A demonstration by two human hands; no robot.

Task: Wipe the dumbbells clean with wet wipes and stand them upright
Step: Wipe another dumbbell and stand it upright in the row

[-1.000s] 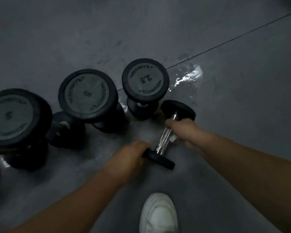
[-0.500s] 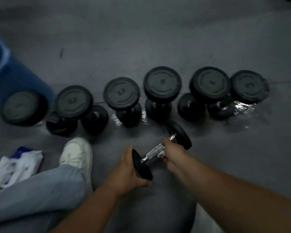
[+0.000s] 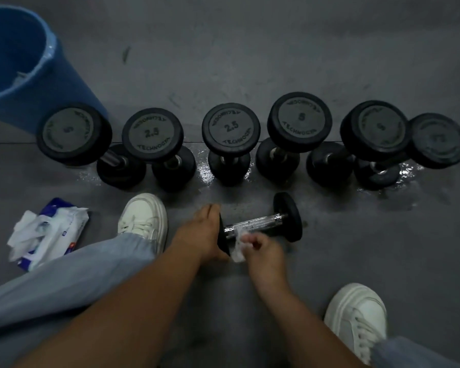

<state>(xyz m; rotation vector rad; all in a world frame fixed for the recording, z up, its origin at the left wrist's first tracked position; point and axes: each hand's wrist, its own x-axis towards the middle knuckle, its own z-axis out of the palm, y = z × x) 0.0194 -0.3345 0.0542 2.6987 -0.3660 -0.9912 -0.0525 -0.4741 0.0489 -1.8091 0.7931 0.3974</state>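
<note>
A small black dumbbell (image 3: 260, 224) with a chrome handle lies on its side on the grey floor in front of me. My left hand (image 3: 199, 232) grips its near black end. My right hand (image 3: 260, 248) pinches a white wet wipe (image 3: 238, 248) against the handle close to that end. Behind it, several black dumbbells (image 3: 230, 128) stand upright in a row, marked 2.5 and 5.
A blue bin (image 3: 19, 65) stands at the back left. An open pack of wet wipes (image 3: 48, 232) lies on the floor at the left. My white shoes (image 3: 144, 219) (image 3: 356, 317) flank the dumbbell. The floor (image 3: 398, 181) is wet near the row's right end.
The view has swung left and pulled back, showing the whole row, bin and wipes pack. The dumbbell has turned flatter and my right hand slid toward the near end of its handle.
</note>
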